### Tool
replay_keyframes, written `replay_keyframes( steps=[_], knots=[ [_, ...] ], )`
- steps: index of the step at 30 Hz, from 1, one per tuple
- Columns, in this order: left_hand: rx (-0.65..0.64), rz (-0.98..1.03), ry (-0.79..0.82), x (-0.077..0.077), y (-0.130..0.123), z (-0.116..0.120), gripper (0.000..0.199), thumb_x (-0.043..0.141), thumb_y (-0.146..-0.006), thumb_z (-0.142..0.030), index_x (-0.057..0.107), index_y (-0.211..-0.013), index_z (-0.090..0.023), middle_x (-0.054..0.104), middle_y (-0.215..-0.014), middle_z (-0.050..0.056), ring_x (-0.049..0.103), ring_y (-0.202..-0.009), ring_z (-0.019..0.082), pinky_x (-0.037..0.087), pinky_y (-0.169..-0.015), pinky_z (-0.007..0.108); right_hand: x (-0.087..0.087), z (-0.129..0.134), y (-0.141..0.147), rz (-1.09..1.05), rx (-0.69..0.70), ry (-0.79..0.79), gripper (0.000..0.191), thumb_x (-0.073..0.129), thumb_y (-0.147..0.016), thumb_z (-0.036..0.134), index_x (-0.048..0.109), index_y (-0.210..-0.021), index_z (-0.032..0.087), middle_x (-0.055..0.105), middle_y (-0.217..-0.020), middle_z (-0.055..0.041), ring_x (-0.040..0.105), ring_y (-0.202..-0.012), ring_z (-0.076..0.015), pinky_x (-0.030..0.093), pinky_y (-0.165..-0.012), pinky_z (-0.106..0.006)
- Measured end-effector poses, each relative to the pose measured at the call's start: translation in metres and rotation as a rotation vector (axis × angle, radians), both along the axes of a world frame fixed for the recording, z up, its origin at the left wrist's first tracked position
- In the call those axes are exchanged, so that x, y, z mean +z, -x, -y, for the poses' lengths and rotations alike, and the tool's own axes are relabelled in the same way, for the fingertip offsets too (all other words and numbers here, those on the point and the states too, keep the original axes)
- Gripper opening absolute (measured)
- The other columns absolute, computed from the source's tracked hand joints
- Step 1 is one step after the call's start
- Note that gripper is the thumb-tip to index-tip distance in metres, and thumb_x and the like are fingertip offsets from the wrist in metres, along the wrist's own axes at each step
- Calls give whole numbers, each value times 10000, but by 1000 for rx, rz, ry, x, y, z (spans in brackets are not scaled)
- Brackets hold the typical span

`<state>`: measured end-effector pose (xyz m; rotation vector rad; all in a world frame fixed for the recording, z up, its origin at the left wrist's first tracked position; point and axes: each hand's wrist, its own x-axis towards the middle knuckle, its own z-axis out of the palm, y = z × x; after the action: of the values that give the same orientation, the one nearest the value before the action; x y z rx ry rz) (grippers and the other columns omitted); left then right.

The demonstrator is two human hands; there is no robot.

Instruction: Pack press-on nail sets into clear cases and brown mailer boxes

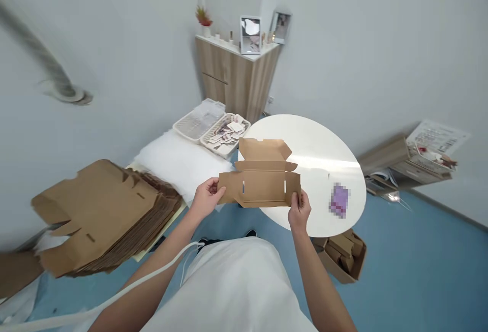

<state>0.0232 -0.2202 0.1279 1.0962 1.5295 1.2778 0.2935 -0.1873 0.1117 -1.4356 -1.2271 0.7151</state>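
A partly folded brown cardboard box (264, 185) is held up in front of me, over the near left edge of the white round table (301, 133). Its lid and tuck flaps stand out on the far side, and slots show near both ends. My left hand (207, 198) pinches the left side flap between thumb and fingers. On the opposite side, my right hand (299, 212) grips the right side flap, thumb on the inner face. To the left lies a tall stack of flat, die-cut cardboard boxes (110, 210).
Two white baskets stand beyond the white padding (163, 159); the nearer basket (246, 131) holds small cards. A pixelated purple item (339, 200) lies on the table. Below it, a carton (341, 273) contains folded boxes. A white cable (152, 272) crosses my left arm. A wooden cabinet (232, 75) stands behind.
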Motion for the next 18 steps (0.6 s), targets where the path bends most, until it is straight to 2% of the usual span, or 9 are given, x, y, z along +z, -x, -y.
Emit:
replay_keyframes(
  steps=[4,7,9,11,13,15,18],
  knots=[
    [-78,-353,-59,-10,-48,-29,228,554,-684,-327,604,-843,-171,590,-871,42,552,-692,135,462,-640,271,-17,8,-53,96,-64,72,315,398,-809,427,566,-867,167,536,-848,-48,501,-771,-164,406,-656,-291],
    [-215,-448,-34,-18,-79,-47,221,516,-703,-317,598,-856,-180,578,-733,10,532,-645,137,439,-626,268,-26,14,-81,146,-77,162,311,343,-826,400,526,-709,178,482,-745,-19,458,-671,-144,379,-608,-279],
    [-302,-467,0,-24,-96,-59,229,502,-713,-320,592,-875,-184,571,-679,-2,525,-625,139,427,-617,266,-31,15,-95,185,-61,234,297,332,-823,374,512,-678,187,468,-695,-6,437,-628,-142,362,-584,-277],
    [-353,-483,28,-30,-110,-71,246,508,-709,-325,585,-897,-186,570,-673,-5,526,-628,142,424,-623,266,-37,16,-105,236,-43,278,266,342,-812,345,544,-744,185,487,-704,-13,448,-643,-154,363,-596,-280],
    [-380,-498,60,-37,-119,-82,291,529,-693,-328,570,-947,-191,566,-678,-9,532,-639,143,426,-635,268,-43,16,-111,270,-25,293,279,341,-805,318,569,-888,179,523,-768,-36,473,-697,-171,377,-628,-290],
    [-399,-509,95,-45,-125,-90,368,551,-679,-329,539,-1021,-196,563,-689,-14,537,-644,142,430,-644,270,-50,15,-114,279,-16,304,343,330,-802,295,548,-1039,174,550,-844,-60,491,-747,-183,390,-657,-301],
    [-420,-520,136,-59,-128,-101,448,565,-678,-342,494,-1096,-197,561,-708,-14,539,-640,135,435,-652,272,-61,15,-115,272,-38,340,411,326,-797,279,501,-1153,176,573,-909,-73,508,-787,-189,402,-682,-310]
  ],
)
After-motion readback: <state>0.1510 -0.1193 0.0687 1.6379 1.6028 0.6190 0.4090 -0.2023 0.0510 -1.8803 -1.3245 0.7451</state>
